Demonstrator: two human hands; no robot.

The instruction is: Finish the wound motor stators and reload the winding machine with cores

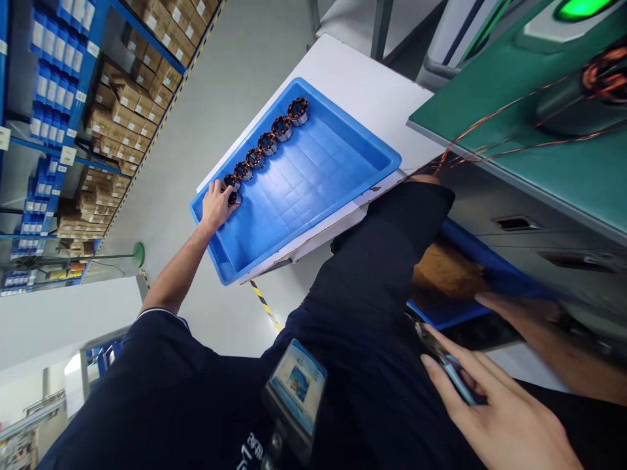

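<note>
copper-wound core (pixel 235 199) at the near end of a row, left of centre in the frame; sits inside the blue tray (pixel 298 196), close to its left corner.

left hand (pixel 219 203) on it: fingers bent over the top, thumb to the side, a narrow grip; part of the core hidden beneath the fingertips. whether it is lifted off the tray floor, cannot tell.

other cores (pixel 268 143) line the tray's upper-left side, running up toward top centre, set close together.

tray rests on a white counter (pixel 343 68), slanting across the middle of the frame.

right hand (pixel 509 411), lower right: curled around pliers (pixel 455 378) with light blue handles, nose aimed up and left, well apart from the tray. how far the plier tips are parted, cannot tell.

upper right: green counter (pixel 529 170) bearing a dark cylinder (pixel 558 111), blurred; copper wires (pixel 445 156) trail over its edge. below it, a blue bin (pixel 512 274) with something brown (pixel 443 271) inside.

bottom centre: a badge (pixel 298 385) on dark clothing. upper left: brown boxes (pixel 127 98) on blue shelving.
</note>
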